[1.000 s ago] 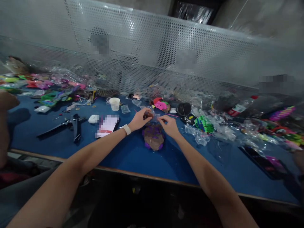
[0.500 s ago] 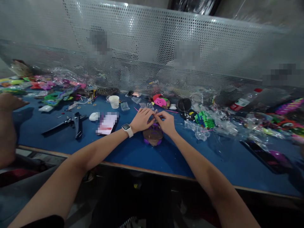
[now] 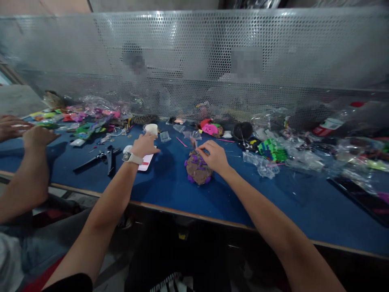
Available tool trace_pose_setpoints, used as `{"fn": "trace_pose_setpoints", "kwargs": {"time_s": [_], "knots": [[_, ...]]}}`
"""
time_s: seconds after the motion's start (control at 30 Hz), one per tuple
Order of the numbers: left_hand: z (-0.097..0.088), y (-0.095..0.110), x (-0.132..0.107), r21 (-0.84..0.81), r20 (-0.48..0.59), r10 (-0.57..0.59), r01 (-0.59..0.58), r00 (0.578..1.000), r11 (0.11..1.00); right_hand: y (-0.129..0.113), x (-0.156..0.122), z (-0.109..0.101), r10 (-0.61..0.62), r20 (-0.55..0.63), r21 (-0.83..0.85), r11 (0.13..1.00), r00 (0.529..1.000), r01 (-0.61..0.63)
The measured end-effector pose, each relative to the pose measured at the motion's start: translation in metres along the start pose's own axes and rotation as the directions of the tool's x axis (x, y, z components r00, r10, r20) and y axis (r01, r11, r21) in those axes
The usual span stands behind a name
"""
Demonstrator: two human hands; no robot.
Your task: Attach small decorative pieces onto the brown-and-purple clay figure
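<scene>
Counting from the left, we see two co-worker hands (image 3: 41,136), then one black tool (image 3: 110,160). Our left hand (image 3: 143,144) has left the lump and is now above one phone (image 3: 147,163), near one white cup (image 3: 151,129), its grip apart. That leaves one brown-and-purple lump (image 3: 198,170), mid-table (image 3: 170,190), to our right hand (image 3: 214,155) alone: its grip is together at the far edge; we cannot tell whether it pinches anything. Farther right lies one red-capped bottle (image 3: 330,125).
</scene>
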State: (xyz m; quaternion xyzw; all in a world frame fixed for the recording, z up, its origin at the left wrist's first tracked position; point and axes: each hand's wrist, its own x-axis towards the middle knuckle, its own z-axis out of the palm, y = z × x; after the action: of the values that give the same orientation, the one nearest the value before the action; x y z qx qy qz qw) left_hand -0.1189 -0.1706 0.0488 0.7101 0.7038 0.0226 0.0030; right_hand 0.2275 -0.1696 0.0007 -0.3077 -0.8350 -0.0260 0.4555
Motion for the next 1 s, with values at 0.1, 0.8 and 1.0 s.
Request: {"fn": "trace_pose_setpoints", "kwargs": {"time_s": [0.1, 0.8, 1.0], "knots": [[0.002, -0.014, 0.003, 0.035, 0.130, -0.028, 0.024, 0.991, 0.999, 0.000, 0.000, 0.002, -0.017, 0.004, -0.013, 1.000, 1.000, 0.018], [0.010, 0.030, -0.003, -0.017, -0.176, 0.164, -0.169, 0.971, 0.985, -0.008, 0.000, 0.008, 0.138, -0.044, 0.206, 0.970, 0.990, -0.126], [0.015, 0.058, -0.004, -0.091, -0.291, 0.217, -0.252, 0.932, 0.963, -0.011, -0.001, 0.008, 0.136, -0.006, 0.200, 0.971, 0.991, -0.132]]}}
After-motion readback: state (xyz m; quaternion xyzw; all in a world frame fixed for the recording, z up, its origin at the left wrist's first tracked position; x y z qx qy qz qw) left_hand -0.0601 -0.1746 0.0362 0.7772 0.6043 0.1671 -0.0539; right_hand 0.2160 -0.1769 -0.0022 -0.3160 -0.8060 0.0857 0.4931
